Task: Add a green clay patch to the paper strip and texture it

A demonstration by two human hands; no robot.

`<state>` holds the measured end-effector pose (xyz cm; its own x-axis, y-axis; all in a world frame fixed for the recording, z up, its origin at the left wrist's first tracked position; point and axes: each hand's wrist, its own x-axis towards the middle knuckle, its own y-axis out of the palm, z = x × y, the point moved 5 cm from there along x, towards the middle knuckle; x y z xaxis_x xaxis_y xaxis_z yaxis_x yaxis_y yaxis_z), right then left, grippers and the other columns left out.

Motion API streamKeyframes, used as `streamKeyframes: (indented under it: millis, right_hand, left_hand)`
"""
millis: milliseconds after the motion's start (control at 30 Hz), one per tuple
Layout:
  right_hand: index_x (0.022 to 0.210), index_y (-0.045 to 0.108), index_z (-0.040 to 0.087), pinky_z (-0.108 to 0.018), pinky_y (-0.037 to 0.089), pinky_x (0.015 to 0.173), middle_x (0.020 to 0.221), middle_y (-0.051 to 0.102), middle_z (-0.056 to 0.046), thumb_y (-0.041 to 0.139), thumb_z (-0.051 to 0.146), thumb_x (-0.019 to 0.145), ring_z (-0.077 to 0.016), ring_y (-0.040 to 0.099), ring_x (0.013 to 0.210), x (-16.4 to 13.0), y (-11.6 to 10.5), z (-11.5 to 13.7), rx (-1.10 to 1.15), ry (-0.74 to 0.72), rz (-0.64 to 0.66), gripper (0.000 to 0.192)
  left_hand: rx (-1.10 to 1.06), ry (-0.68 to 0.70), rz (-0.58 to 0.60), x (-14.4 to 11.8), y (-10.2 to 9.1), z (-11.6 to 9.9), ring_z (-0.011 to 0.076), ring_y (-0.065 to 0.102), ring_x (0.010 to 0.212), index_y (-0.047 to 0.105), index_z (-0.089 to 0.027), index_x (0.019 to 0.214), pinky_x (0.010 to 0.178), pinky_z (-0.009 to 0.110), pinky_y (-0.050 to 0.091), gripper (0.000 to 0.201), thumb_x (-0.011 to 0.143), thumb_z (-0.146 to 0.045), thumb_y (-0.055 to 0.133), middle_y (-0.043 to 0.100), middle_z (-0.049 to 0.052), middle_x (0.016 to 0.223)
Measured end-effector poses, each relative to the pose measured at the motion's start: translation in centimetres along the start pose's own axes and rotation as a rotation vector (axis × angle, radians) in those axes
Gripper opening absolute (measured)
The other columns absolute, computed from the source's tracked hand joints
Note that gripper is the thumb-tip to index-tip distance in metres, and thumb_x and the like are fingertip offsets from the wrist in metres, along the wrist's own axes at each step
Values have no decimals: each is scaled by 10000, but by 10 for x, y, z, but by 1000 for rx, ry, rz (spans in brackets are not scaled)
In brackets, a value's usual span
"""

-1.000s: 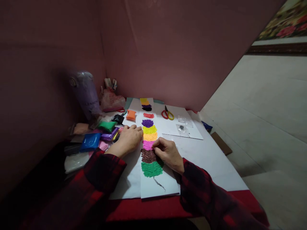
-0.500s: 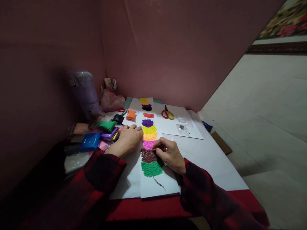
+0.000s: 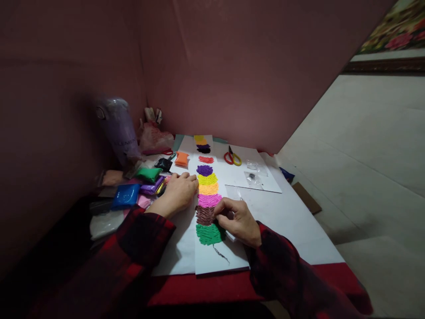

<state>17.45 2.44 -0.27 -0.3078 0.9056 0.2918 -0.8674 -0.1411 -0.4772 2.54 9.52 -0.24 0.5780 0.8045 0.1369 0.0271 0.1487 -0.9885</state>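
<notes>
A long white card (image 3: 237, 262) lies lengthwise before me, covered with bands of coloured clay strands. Among them are a green band (image 3: 210, 235), a brown band (image 3: 205, 215), a pink band (image 3: 209, 200) and a purple patch (image 3: 204, 170). My left hand (image 3: 179, 190) rests at the card's left edge, fingers loosely bent and lying down. Over the right end of the brown band is my right hand (image 3: 237, 221), thumb and index finger pinched together. Whatever is between those fingertips is too small to make out. A thin dark strand (image 3: 221, 254) trails below the green band.
Packets of clay, including blue (image 3: 125, 196), green (image 3: 148, 174) and orange (image 3: 181, 158), lie on the left. Scissors (image 3: 232, 158) and a small clear bag (image 3: 253, 179) sit on a white board at the back right. A purple bottle (image 3: 119, 133) stands at the back left.
My right hand has moved slightly down and to the right, from the pink and brown border to the brown band's right end. The left hand stays put.
</notes>
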Motion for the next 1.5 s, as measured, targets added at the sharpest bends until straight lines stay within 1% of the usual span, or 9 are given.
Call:
streamKeyframes:
  millis: [67,233,300,467,667,967,1167,1267,1500]
  right_hand:
    - [688,623,167,-191,350,462,585,573,31,509,89,676,-83,457,491,-1,1,0,2,3,7,139]
    - [692,619,170,-202,351,472,591,567,24,518,101,694,-90,441,503,-1,-1,-2,-22,23,-50,122]
    - [687,619,172,-203,347,467,584,562,26,523,104,695,-91,435,500,-1,-1,-3,-28,28,-54,117]
    - [698,632,169,-205,367,479,596,578,20,529,107,698,-97,464,515,-1,0,-4,-30,28,-46,120]
    - [700,639,172,-197,360,465,592,580,23,525,96,691,-96,472,510,-2,2,-4,-23,19,-34,138]
    - [692,632,174,-204,401,507,625,611,12,506,79,692,-107,526,555,-3,3,-2,-4,4,-2,158]
    - [692,633,165,-210,403,498,626,623,1,501,74,685,-111,515,544,-3,3,-2,-6,2,16,161]
    - [694,637,165,-211,398,497,628,630,-3,496,68,677,-111,519,541,-3,3,-2,-9,0,23,172]
    - [691,640,176,-204,362,475,612,613,15,503,52,661,-96,479,513,-4,4,-2,-21,-6,40,187]
  left_hand:
    - [-2,0,2,0,0,0,270,540,990,633,-175,960,695,377,326,211,943,-185,423,667,105,1049]
    - [0,-1,2,-1,-2,-1,270,548,986,635,-170,973,692,377,324,205,943,-187,433,664,112,1074]
    - [0,-2,1,-1,-3,-1,271,550,982,635,-167,977,691,376,325,199,940,-185,440,665,117,1076]
    - [2,1,-6,-2,-3,-1,267,549,984,637,-164,973,697,367,325,206,937,-170,434,669,116,1069]
    - [2,13,-9,-1,-3,-1,262,538,979,637,-175,955,696,362,326,193,925,-171,447,671,106,1052]
    - [-10,8,-8,-1,-3,-1,265,540,975,636,-178,940,688,377,328,203,927,-169,434,670,101,1028]
    - [-18,9,-2,0,-1,-1,284,534,988,642,-173,959,693,403,338,215,924,-174,430,666,117,1055]
    - [-15,8,3,-1,-1,-1,287,540,993,635,-160,964,689,397,334,217,935,-183,421,664,113,1063]
    - [-17,8,7,-1,-3,-1,285,543,1006,625,-160,966,692,380,326,200,940,-182,428,666,113,1060]
